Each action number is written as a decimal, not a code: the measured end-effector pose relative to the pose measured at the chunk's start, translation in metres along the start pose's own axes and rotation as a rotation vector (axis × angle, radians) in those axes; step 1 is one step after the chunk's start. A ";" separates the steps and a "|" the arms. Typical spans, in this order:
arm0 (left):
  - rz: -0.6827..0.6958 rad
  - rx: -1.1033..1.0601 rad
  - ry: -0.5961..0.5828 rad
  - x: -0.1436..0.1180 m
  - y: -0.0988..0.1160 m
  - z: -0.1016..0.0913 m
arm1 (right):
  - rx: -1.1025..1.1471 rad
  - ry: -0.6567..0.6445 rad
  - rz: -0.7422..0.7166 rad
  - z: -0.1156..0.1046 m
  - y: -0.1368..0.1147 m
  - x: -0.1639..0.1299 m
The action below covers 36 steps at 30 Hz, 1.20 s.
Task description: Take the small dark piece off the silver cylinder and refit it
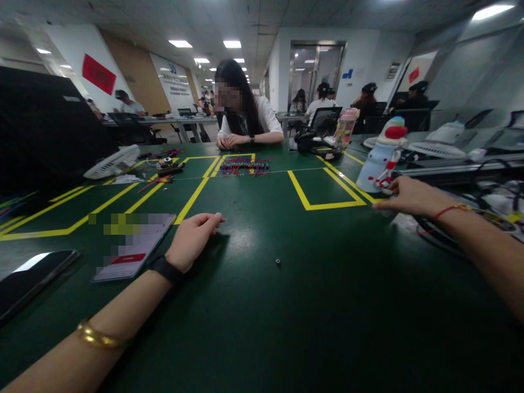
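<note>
The upright bottle [382,158], long axis vertical and red cap up, is touched at its base by the right hand [409,196], fingers loose, while the left hand [192,240] is rested empty, half-curled, beside a phone [135,245]

A person [241,117] sits opposite behind coloured wires [244,165]; fan [112,162] left.
</note>
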<state>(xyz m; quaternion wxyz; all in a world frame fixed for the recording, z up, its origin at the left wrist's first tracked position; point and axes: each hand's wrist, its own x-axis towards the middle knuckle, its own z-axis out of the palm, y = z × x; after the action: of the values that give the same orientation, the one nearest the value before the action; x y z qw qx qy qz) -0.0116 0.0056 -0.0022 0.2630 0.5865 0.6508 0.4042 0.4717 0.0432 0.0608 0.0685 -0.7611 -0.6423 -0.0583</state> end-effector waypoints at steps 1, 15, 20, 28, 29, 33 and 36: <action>0.002 0.008 0.016 -0.001 0.001 0.001 | -0.003 0.067 -0.027 -0.002 -0.013 -0.007; -0.001 0.044 0.046 -0.006 0.008 0.003 | 0.432 0.003 -1.059 0.031 -0.172 -0.124; -0.002 0.023 0.045 -0.007 0.009 0.003 | 0.460 0.218 -0.690 -0.007 -0.120 -0.078; -0.004 0.012 0.040 -0.008 0.011 0.004 | 0.062 0.065 -0.161 -0.031 -0.002 -0.009; -0.002 0.013 0.038 -0.008 0.011 0.004 | 0.030 0.011 -0.143 -0.030 0.006 -0.005; -0.011 0.019 0.040 -0.007 0.010 0.004 | 0.011 -0.106 -0.118 -0.025 0.015 0.000; -0.004 0.013 0.039 -0.007 0.009 0.004 | 0.001 -0.044 -0.096 -0.025 0.015 0.001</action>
<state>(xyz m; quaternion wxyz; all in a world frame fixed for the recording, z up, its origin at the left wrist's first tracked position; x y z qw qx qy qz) -0.0023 -0.0004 0.0019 0.2474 0.5790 0.6594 0.4108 0.4864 0.0369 0.0855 0.0519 -0.7307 -0.6793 -0.0445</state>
